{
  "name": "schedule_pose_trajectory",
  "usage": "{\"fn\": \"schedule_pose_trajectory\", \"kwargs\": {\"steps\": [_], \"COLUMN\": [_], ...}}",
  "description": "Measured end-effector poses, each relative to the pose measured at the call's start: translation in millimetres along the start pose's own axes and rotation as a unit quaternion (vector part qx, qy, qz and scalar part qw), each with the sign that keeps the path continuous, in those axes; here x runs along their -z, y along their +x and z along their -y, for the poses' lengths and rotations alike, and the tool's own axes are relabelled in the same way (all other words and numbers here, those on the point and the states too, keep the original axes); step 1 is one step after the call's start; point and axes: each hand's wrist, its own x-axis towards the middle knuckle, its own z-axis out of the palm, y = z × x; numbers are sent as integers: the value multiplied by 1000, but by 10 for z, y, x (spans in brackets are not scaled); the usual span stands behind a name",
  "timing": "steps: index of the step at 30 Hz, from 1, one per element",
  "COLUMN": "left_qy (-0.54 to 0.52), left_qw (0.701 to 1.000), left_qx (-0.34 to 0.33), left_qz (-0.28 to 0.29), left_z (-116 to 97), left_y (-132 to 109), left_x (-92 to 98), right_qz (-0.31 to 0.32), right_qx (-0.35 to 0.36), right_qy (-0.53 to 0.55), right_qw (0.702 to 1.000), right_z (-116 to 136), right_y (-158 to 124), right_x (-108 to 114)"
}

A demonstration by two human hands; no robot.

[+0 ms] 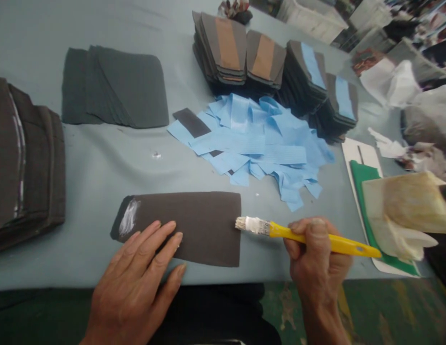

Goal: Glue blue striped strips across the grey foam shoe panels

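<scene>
A dark brown flat piece (208,225) lies on the table in front of me, a white smear of paste near its left end. My left hand (140,278) rests on its lower left part with the fingers stretched out. My right hand (318,254) grips the yellow handle of a paintbrush (302,235). White paste coats the brush's bristles, which are at the right edge of the brown piece; whether they touch it I cannot tell. Beyond the piece lies a loose heap of light blue strips (252,139), with a few dark bits among them.
Dark green-grey pieces (133,91) lie fanned out at the back left. A thick brown stack (32,163) stands at the left edge. Banded stacks (223,48) line the back. On the right are a green strip (367,201) and a stained yellowish sheet (406,201).
</scene>
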Motion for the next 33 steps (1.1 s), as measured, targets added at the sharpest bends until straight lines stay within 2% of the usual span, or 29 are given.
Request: {"fn": "schedule_pose_trajectory", "kwargs": {"steps": [5,9,13,16,21,23,28,33], "left_qy": [11,12,17,18,26,27,24,22], "left_qw": [1000,1000,1000,1000,999,999,999,999], "left_qx": [-1,4,5,-8,-16,-14,-8,-11], "left_qz": [4,9,13,15,19,18,22,27], "left_z": [10,16,29,39,48,51,54,104], "left_y": [-14,-32,-37,-31,-32,-36,-26,-71], "left_x": [14,9,9,20,26,24,27,27], "right_qz": [31,33,8,-19,34,33,-19,8], "right_qx": [-7,-7,23,36,-1,-2,15,5], "right_qy": [-18,-47,-85,-51,-64,-70,-27,29], "right_qw": [999,998,996,998,997,997,999,1000], "right_z": [-43,-130,-75,-11,-125,-151,0,60], "right_y": [-105,-127,-112,-121,-135,-119,-103,-130], "right_x": [-62,46,128,77,17,50,98,-13]}}
